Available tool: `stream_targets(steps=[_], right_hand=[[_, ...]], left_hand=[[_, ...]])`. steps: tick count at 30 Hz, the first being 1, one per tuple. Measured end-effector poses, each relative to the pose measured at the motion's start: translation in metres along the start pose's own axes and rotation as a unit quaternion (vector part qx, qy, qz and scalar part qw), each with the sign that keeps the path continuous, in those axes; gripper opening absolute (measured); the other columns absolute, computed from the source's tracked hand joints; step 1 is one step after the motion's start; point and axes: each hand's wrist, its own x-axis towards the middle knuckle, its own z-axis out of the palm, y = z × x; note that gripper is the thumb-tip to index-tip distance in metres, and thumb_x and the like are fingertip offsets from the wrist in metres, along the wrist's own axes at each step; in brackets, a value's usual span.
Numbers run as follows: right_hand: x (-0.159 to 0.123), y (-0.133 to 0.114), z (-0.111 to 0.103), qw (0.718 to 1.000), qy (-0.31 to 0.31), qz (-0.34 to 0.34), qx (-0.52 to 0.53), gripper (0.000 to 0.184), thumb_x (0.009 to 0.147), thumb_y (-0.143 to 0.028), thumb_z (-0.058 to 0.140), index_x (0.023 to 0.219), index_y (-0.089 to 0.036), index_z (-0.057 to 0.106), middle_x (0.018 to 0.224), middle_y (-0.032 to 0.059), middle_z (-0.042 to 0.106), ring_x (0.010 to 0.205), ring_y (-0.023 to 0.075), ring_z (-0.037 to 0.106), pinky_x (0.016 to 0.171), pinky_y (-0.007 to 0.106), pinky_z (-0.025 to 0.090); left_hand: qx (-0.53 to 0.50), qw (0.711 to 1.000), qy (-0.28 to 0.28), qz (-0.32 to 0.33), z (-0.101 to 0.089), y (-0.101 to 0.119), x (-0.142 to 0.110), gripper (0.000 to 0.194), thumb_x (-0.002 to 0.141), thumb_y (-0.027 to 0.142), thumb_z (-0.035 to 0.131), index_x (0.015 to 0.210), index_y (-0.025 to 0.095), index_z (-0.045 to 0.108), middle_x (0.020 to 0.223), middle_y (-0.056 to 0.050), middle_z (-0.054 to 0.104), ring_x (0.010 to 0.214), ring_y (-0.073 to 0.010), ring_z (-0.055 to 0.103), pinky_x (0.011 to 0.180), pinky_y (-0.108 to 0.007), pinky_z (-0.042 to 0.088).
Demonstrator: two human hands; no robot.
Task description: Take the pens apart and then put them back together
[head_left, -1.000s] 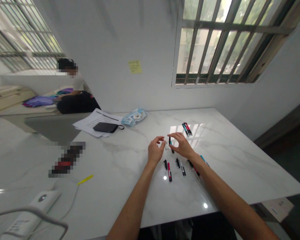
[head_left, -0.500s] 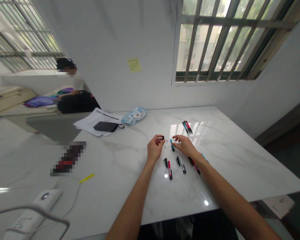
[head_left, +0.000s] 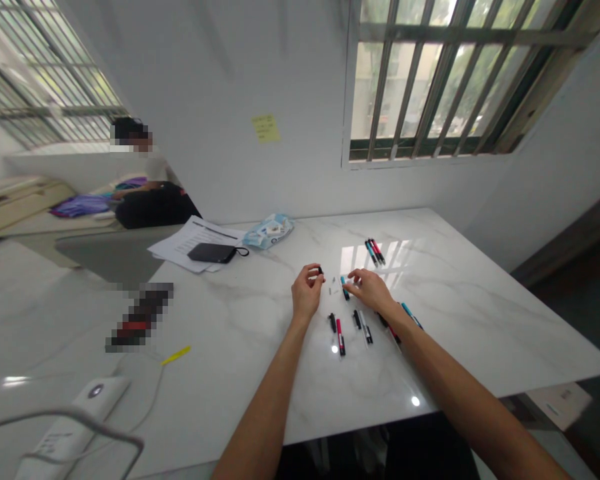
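Note:
My left hand (head_left: 307, 292) is closed on a small black pen part (head_left: 321, 270), held up between thumb and fingertips. Just across from it, my right hand (head_left: 371, 289) hovers with thumb and fingers apart, its fingertips beside a blue-and-black pen piece (head_left: 345, 289) on the table. Between the hands lie several tiny pen parts (head_left: 333, 287), too small to name. Closer to me are a red-and-black pen piece (head_left: 340, 337), black pen parts (head_left: 333, 323), and a clear-and-black pen piece (head_left: 366, 327). My right forearm partly hides more pen pieces; a blue one (head_left: 411, 315) shows beyond it.
Several pens (head_left: 375, 251) lie together at the back of the marble table (head_left: 480, 313). To the left are papers (head_left: 180, 243), a black pouch (head_left: 213, 252), a blue-white packet (head_left: 269, 231), a yellow strip (head_left: 177, 355) and a power strip (head_left: 80, 420). A person (head_left: 153, 180) sits beyond.
My left hand has shifted slightly left and up with the black pen part. My right hand's fingers have drawn in a little near the blue piece. The view has tilted slightly.

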Motion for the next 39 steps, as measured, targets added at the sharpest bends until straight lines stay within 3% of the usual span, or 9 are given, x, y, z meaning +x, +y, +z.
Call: stream_targets(steps=[6, 9, 14, 21, 26, 31, 39], right_hand=[[0.0, 0.013, 0.001, 0.999, 0.011, 0.008, 0.03, 0.022, 0.089, -0.033, 0.071, 0.108, -0.023, 0.072, 0.096, 0.0039, 0.072, 0.078, 0.0182, 0.065, 0.076, 0.031, 0.049], [0.001, 0.014, 0.001, 0.997, 0.011, -0.03, 0.076, 0.025, 0.09, -0.03, 0.069, 0.113, -0.023, 0.07, 0.1, 0.0043, 0.072, 0.084, 0.0192, 0.066, 0.078, 0.032, 0.05], [0.014, 0.002, 0.002, 0.988, -0.006, -0.115, 0.099, 0.037, 0.087, -0.017, 0.07, 0.123, -0.025, 0.067, 0.109, 0.0049, 0.074, 0.097, 0.021, 0.065, 0.088, 0.035, 0.051], [0.039, -0.018, 0.014, 0.988, -0.047, -0.126, 0.07, 0.032, 0.083, -0.007, 0.069, 0.111, -0.023, 0.074, 0.097, 0.0043, 0.077, 0.093, 0.0213, 0.066, 0.088, 0.036, 0.051], [0.028, -0.019, 0.004, 0.978, -0.008, -0.066, 0.197, 0.015, 0.089, -0.025, 0.068, 0.1, -0.021, 0.077, 0.095, 0.0052, 0.078, 0.079, 0.0184, 0.068, 0.077, 0.033, 0.054], [0.009, -0.008, -0.006, 0.924, 0.018, 0.049, 0.378, 0.038, 0.08, -0.052, 0.078, 0.096, -0.018, 0.077, 0.087, 0.0067, 0.078, 0.077, 0.0199, 0.07, 0.075, 0.034, 0.056], [0.006, -0.004, -0.009, 0.896, 0.008, 0.047, 0.441, 0.036, 0.076, -0.05, 0.083, 0.093, -0.019, 0.077, 0.088, 0.0052, 0.078, 0.08, 0.0184, 0.071, 0.079, 0.033, 0.057]], left_hand=[[-0.003, 1.0, 0.02, -0.012, 0.001, -0.001, 0.001, 0.027, 0.083, 0.023, 0.066, 0.109, 0.021, 0.066, 0.101, -0.004, 0.071, 0.074, -0.0146, 0.074, 0.07, -0.026, 0.057], [0.004, 1.0, 0.027, -0.016, 0.0, 0.001, 0.001, 0.026, 0.081, 0.022, 0.066, 0.107, 0.021, 0.066, 0.096, -0.003, 0.069, 0.072, -0.0132, 0.072, 0.066, -0.023, 0.054], [0.021, 0.999, 0.03, -0.006, -0.001, 0.002, 0.0, 0.029, 0.079, 0.021, 0.068, 0.107, 0.021, 0.067, 0.091, -0.002, 0.069, 0.065, -0.0104, 0.063, 0.061, -0.022, 0.05], [0.062, 0.998, 0.022, 0.025, -0.005, 0.001, -0.001, 0.026, 0.079, 0.022, 0.069, 0.105, 0.021, 0.069, 0.092, -0.003, 0.073, 0.07, -0.0126, 0.064, 0.067, -0.024, 0.051], [0.117, 0.991, 0.014, 0.062, -0.006, 0.008, -0.004, 0.012, 0.084, 0.022, 0.067, 0.094, 0.022, 0.075, 0.092, -0.003, 0.077, 0.076, -0.0158, 0.067, 0.076, -0.029, 0.054], [0.119, 0.988, -0.015, 0.102, 0.002, 0.015, -0.01, 0.011, 0.086, 0.023, 0.069, 0.094, 0.023, 0.077, 0.093, -0.003, 0.078, 0.08, -0.017, 0.068, 0.079, -0.03, 0.055], [0.148, 0.976, -0.074, 0.14, 0.011, 0.019, -0.016, 0.013, 0.089, 0.022, 0.067, 0.097, 0.023, 0.077, 0.097, -0.003, 0.077, 0.087, -0.0174, 0.069, 0.08, -0.03, 0.053]])
